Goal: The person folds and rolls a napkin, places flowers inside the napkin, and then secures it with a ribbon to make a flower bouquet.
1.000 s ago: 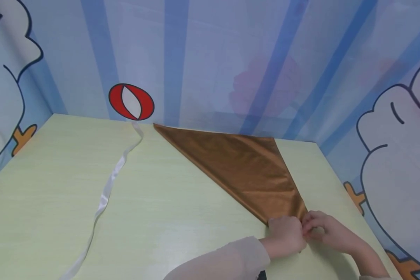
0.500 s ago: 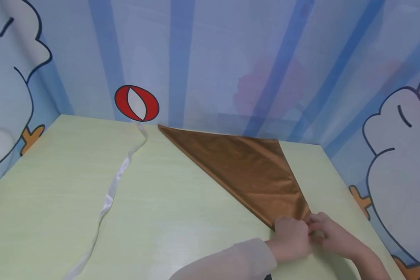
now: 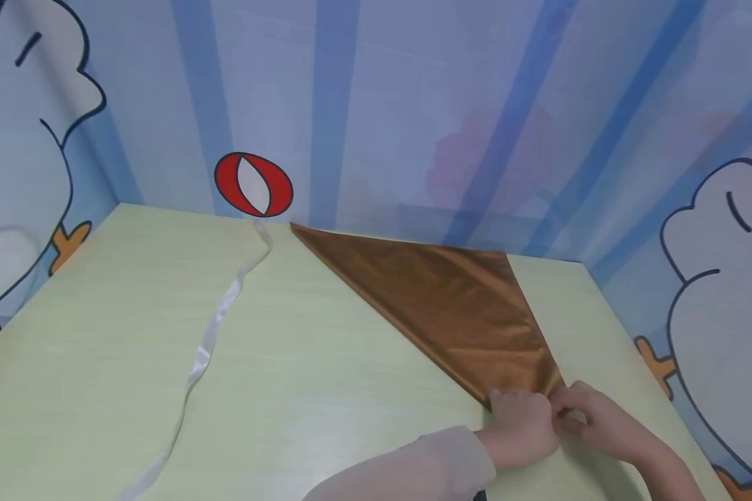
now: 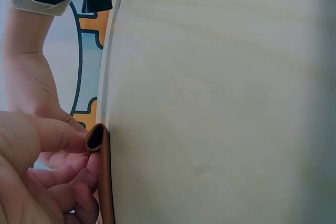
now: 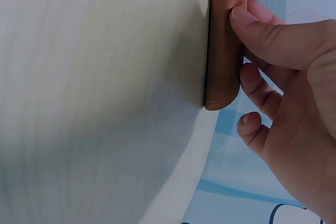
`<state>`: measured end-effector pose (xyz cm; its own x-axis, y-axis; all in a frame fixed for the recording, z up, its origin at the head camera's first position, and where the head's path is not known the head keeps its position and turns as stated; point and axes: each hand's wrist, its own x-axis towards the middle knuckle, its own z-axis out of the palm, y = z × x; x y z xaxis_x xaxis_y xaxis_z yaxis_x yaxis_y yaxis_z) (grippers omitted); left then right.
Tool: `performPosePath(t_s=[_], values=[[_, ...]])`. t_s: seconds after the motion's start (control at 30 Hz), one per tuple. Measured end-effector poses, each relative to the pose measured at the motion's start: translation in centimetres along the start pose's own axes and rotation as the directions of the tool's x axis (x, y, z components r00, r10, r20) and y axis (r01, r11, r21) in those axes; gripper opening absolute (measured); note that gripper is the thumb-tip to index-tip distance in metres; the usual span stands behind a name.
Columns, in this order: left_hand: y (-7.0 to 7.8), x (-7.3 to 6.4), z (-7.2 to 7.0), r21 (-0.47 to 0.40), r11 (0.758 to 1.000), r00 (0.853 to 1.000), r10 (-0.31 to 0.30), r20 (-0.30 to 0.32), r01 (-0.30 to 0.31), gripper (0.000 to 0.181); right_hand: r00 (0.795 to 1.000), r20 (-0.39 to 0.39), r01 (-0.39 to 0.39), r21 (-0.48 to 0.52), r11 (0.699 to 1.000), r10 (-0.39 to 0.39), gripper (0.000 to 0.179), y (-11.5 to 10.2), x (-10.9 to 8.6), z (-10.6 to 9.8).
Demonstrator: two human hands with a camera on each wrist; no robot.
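Observation:
A shiny brown cloth (image 3: 439, 299) lies in a roughly triangular shape, its long side running slantwise towards me. My left hand (image 3: 523, 428) pinches the near end of it. Right beside it, my right hand (image 3: 604, 421) grips the same end between thumb and fingers. That end is rolled or folded over: in the left wrist view the brown cloth (image 4: 106, 177) shows a small open loop at its tip, by my left fingers (image 4: 58, 135). From the right wrist, my right thumb (image 5: 257, 30) presses on the rolled brown edge (image 5: 226, 61).
A white ribbon (image 3: 203, 355) trails down the left part of the pale table (image 3: 326, 362). Behind and at both sides stand printed blue-striped panels (image 3: 388, 104), with a red and white oval (image 3: 253, 184) at the back. The cloth's far edge lies close to the back panel.
The head view has shifted, so the whole scene sits a little further right. Both hands stay at the near end of the cloth, with hardly any visible movement.

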<state>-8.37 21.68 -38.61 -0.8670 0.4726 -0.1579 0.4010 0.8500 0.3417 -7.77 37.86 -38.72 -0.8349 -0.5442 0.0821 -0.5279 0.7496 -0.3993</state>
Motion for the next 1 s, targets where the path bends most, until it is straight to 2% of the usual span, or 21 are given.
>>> performPosePath(t_s=[0.2,0.27,0.43,0.53,0.8,1.0], values=[[-0.05,0.0,-0.05,-0.005,1.0,1.0,-0.013,0.015,0.013,0.017,0.999,-0.039,0.002,-0.079,0.997,-0.005,0.028,-0.09,0.22,0.18],[-0.05,-0.02,-0.04,0.0,1.0,1.0,-0.013,0.007,0.013,0.021,0.998,-0.058,-0.012,-0.09,0.996,0.007,0.031,-0.17,0.25,0.24],[-0.05,0.02,0.18,0.022,1.0,0.999,0.0,-0.04,0.001,0.024,0.993,-0.113,0.022,-0.1,0.995,-0.033,0.033,0.08,0.21,0.57],[-0.1,0.06,0.31,0.031,0.999,0.998,0.02,-0.052,-0.019,0.024,0.993,-0.105,0.044,-0.107,0.993,-0.055,0.03,0.28,0.08,0.62],[-0.65,-0.01,0.18,0.031,0.997,0.996,0.077,-0.056,-0.075,0.029,0.996,-0.067,0.044,-0.1,0.994,-0.051,0.029,0.19,-0.05,0.75],[-0.83,0.16,0.22,0.031,0.997,0.996,0.077,-0.046,-0.076,0.028,0.995,-0.068,0.067,-0.113,0.991,-0.075,0.03,0.47,0.17,0.82]])
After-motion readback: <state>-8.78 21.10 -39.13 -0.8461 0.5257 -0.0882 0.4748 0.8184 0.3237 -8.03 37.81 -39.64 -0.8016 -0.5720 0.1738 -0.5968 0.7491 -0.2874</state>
